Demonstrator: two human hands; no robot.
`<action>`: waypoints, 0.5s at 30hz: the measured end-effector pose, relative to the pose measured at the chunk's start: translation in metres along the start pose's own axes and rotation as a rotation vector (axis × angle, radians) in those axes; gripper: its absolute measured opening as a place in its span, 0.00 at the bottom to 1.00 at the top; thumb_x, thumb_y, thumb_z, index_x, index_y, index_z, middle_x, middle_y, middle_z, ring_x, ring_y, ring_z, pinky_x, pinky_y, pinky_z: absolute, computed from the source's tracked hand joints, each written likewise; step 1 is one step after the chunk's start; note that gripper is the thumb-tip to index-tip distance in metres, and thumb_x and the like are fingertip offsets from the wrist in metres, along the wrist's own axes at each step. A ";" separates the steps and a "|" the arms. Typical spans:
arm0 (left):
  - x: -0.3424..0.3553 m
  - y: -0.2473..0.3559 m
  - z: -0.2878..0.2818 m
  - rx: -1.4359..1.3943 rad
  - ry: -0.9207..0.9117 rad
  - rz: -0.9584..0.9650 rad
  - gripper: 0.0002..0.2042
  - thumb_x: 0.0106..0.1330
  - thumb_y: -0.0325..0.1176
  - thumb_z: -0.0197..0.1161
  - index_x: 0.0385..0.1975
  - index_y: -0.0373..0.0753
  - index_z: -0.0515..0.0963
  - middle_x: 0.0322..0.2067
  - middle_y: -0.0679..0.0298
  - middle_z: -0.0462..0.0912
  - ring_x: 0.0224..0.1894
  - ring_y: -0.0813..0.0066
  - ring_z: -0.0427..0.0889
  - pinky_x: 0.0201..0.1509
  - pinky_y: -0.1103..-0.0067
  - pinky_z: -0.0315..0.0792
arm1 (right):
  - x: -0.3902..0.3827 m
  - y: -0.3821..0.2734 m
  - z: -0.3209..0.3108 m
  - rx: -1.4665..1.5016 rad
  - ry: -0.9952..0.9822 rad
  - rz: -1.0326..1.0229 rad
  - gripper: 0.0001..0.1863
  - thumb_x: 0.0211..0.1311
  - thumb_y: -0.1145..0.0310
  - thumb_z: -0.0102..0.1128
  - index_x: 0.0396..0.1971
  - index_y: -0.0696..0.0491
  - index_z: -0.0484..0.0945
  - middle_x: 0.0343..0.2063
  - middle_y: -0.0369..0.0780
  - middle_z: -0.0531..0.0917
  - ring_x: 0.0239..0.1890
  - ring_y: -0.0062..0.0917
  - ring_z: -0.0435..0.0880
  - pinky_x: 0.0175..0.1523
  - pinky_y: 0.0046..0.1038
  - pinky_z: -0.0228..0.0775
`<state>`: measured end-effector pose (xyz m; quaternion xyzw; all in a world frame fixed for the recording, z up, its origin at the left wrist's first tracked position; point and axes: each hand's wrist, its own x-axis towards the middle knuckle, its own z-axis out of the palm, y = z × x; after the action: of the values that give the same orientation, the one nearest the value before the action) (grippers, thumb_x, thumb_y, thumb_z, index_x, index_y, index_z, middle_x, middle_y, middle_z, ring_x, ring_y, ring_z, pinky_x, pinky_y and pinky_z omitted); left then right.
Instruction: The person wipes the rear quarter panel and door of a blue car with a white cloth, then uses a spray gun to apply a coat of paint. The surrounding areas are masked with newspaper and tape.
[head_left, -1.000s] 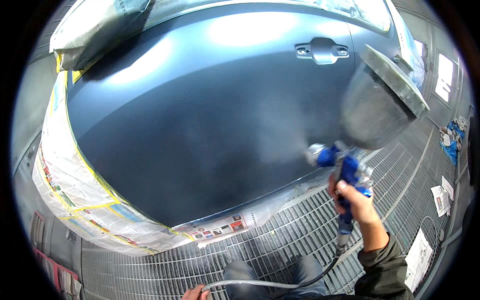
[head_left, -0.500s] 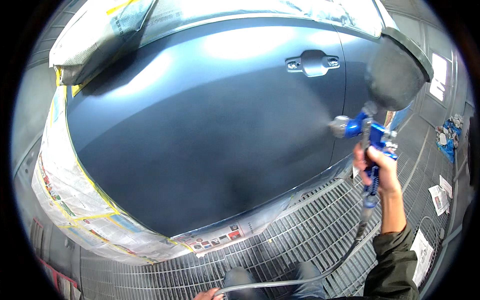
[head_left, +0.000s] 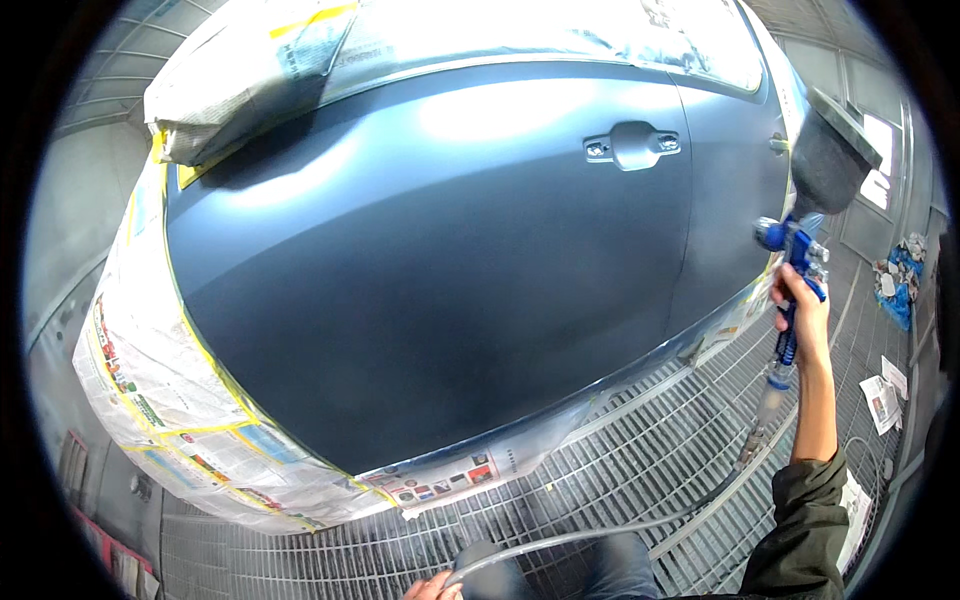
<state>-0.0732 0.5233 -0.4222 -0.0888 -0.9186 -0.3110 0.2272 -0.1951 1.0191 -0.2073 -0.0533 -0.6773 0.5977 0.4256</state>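
Observation:
My right hand is wrapped round the grip of a blue spray gun with a dark cup on top. The gun is held near the rear part of a dark blue-grey car side, its nozzle turned toward the panel without touching it. A grey air hose runs from the bottom of the grip to my left hand, whose fingers close on it at the lower edge. The car door has a matt, dark surface and a recessed handle area.
Newspaper masking with yellow tape covers the car's front, and more wraps the windows and mirror. Underfoot lies a metal floor grating. Loose paper sheets and a blue plastic bag lie at right.
My right hand has carried the spray gun rightward, past the door's rear seam. Mist that showed at the nozzle earlier is no longer visible there. My left hand still holds the hose.

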 end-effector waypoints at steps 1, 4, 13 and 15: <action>-0.008 -0.011 -0.009 0.001 -0.006 -0.047 0.12 0.61 0.32 0.61 0.43 0.36 0.81 0.34 0.49 0.82 0.35 0.49 0.81 0.38 0.66 0.75 | -0.014 -0.006 0.020 0.039 -0.071 0.049 0.12 0.64 0.60 0.58 0.25 0.53 0.75 0.18 0.32 0.73 0.15 0.12 0.68 0.16 0.16 0.56; -0.009 -0.011 -0.038 -0.006 0.038 -0.162 0.11 0.61 0.30 0.61 0.40 0.33 0.81 0.33 0.45 0.82 0.36 0.47 0.82 0.39 0.66 0.75 | -0.045 -0.038 0.075 0.137 -0.263 0.141 0.13 0.62 0.59 0.59 0.32 0.56 0.76 0.19 0.35 0.75 0.13 0.13 0.68 0.15 0.15 0.57; -0.011 0.027 -0.110 0.066 -0.259 -0.411 0.12 0.62 0.35 0.64 0.40 0.32 0.80 0.34 0.45 0.83 0.38 0.48 0.82 0.45 0.65 0.75 | -0.024 -0.150 0.164 0.546 -1.012 0.559 0.25 0.55 0.57 0.67 0.44 0.60 0.72 0.30 0.45 0.79 0.30 0.26 0.80 0.23 0.21 0.76; -0.010 0.049 -0.123 0.111 -0.325 -0.339 0.13 0.63 0.37 0.63 0.40 0.34 0.80 0.36 0.45 0.82 0.39 0.48 0.82 0.45 0.63 0.75 | 0.006 -0.153 0.149 0.500 -1.021 0.608 0.22 0.57 0.59 0.67 0.43 0.59 0.73 0.30 0.41 0.78 0.30 0.21 0.78 0.24 0.19 0.74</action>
<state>-0.0049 0.4863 -0.3146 0.0304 -0.9605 -0.2756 0.0254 -0.2274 0.8661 -0.0623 0.1490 -0.5897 0.7815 -0.1389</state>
